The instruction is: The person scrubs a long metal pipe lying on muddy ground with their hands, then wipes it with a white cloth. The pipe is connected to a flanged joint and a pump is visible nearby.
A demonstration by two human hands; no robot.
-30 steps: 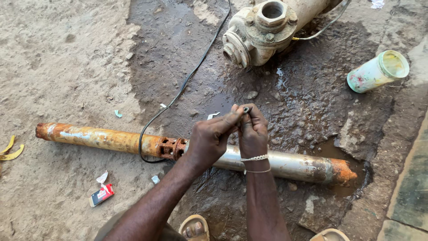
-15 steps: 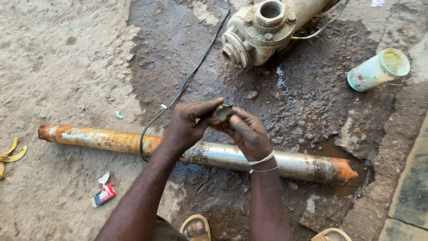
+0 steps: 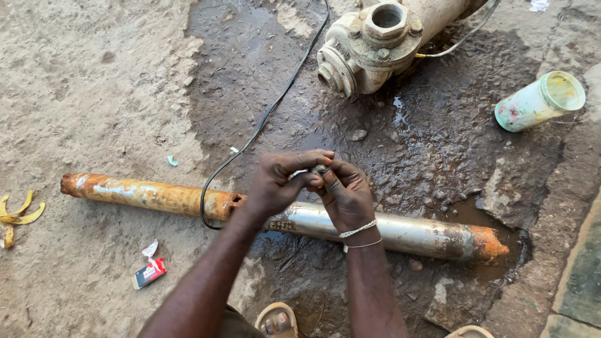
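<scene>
Both hands (image 3: 316, 188) pinching small metal part (image 3: 320, 169), long pipe (image 3: 282, 216) lying left-right below

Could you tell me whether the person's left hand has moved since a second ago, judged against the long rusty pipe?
Yes. The left hand has lifted slightly up-frame off the long rusty pipe, meeting the right hand.
</scene>
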